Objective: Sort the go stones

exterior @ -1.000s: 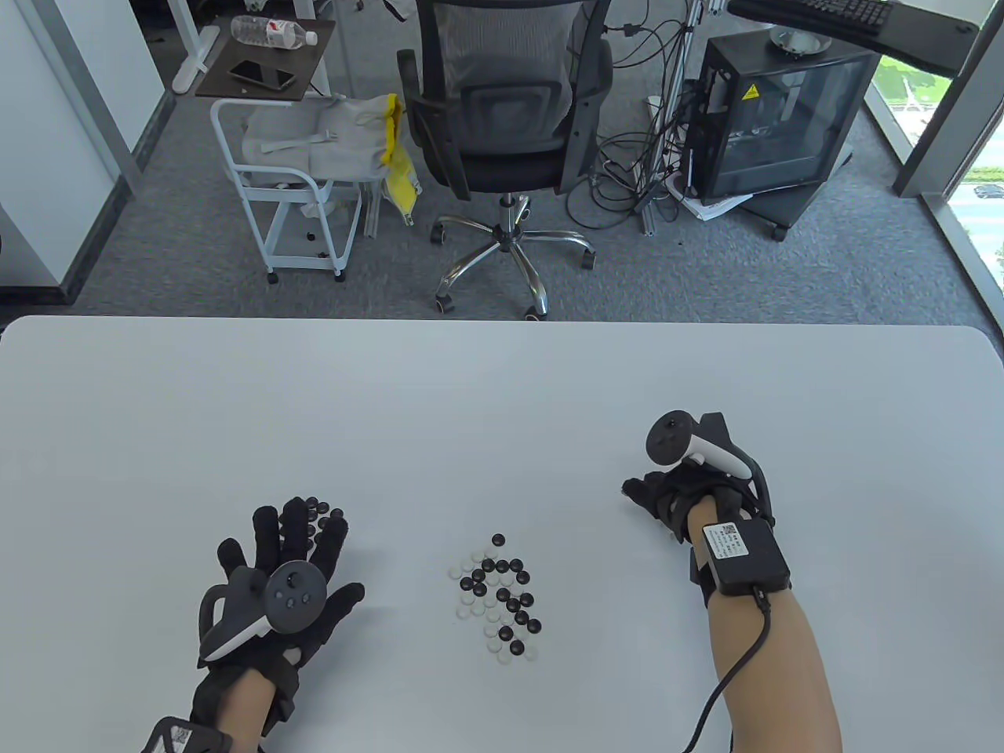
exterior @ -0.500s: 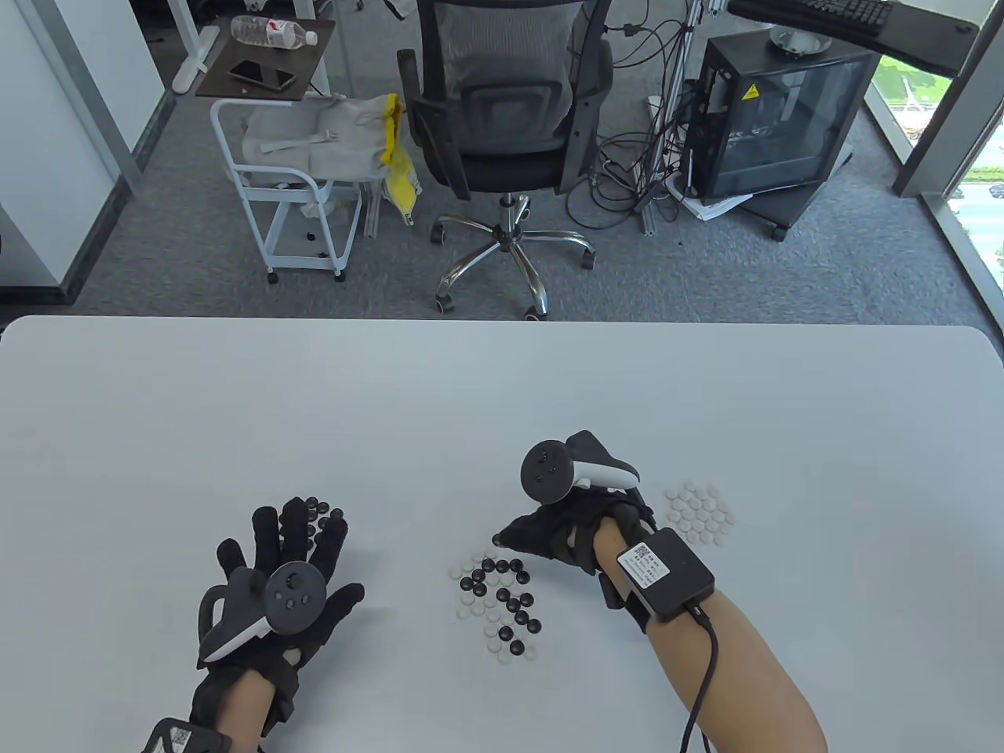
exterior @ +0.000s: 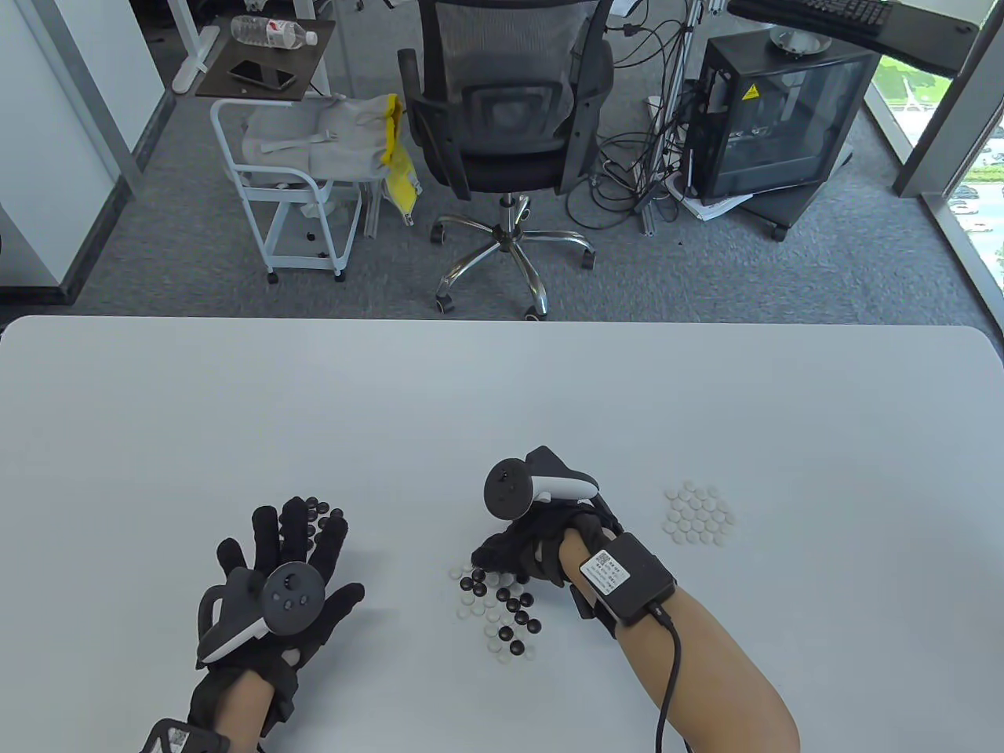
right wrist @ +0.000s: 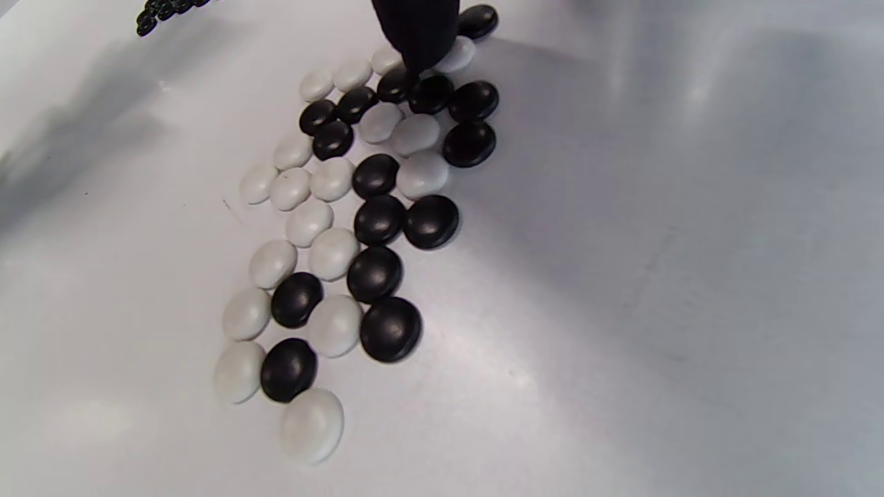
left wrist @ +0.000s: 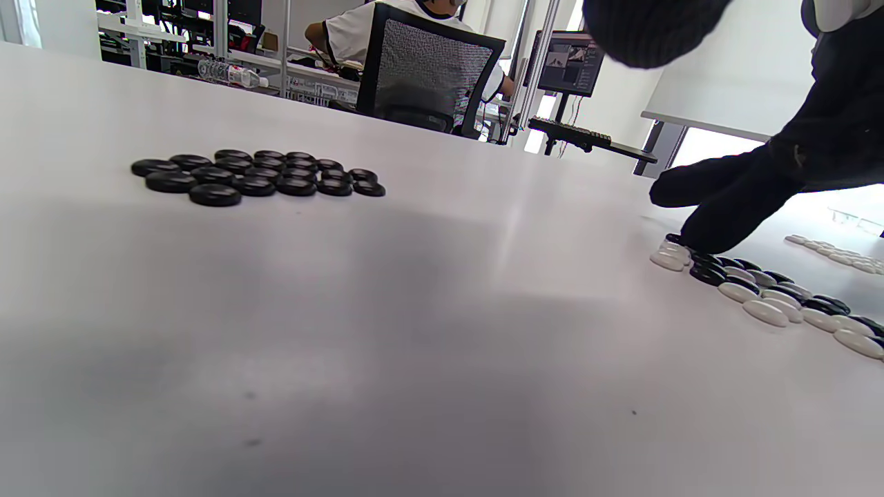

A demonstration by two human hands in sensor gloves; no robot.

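A mixed pile of black and white Go stones (exterior: 502, 612) lies at the front middle of the white table (exterior: 502, 408). My right hand (exterior: 502, 557) reaches down onto the pile's far end. One gloved fingertip (right wrist: 418, 31) touches the stones there, and I see no stone pinched. The mixed pile (right wrist: 345, 221) fills the right wrist view. My left hand (exterior: 294, 549) lies flat with fingers spread, its tips at a group of black stones (exterior: 320, 511). The black stones (left wrist: 255, 176) also show in the left wrist view. A group of white stones (exterior: 698, 514) sits to the right.
Beyond the table's far edge stand an office chair (exterior: 502, 118), a white cart (exterior: 290, 180) and a black cabinet (exterior: 776, 118) with cables on the floor. A cable (exterior: 667, 690) runs along my right forearm.
My right hand moved left from the white stones to the far end of the mixed pile and lowered its fingers onto it. The left hand stayed still.
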